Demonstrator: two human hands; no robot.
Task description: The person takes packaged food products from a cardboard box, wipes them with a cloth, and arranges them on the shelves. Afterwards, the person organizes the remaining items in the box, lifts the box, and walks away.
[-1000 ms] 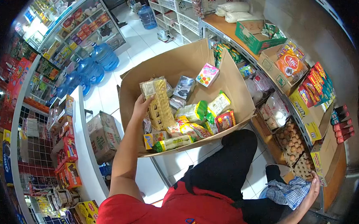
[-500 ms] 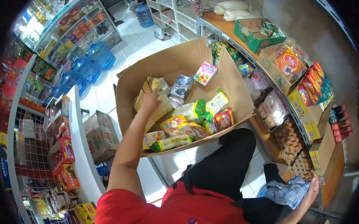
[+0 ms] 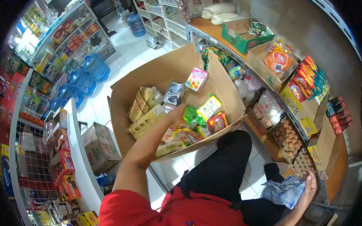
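- Green pack (image 3: pixel 192 115) lies at the left hand's (image 3: pixel 177 114) fingers, partly hidden; cannot tell if gripped;
- right hand (image 3: pixel 310 187) beside cloth (image 3: pixel 284 192); grip unclear

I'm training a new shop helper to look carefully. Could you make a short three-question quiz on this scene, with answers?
1. True or false: the left hand is inside the open cardboard box.
2. Fill in the blank: beside the right hand is a checked ____.
3. What colour are the large bottles on the floor?
a) red
b) blue
c) yellow

Key: 1. True. 2. Cloth. 3. b) blue.
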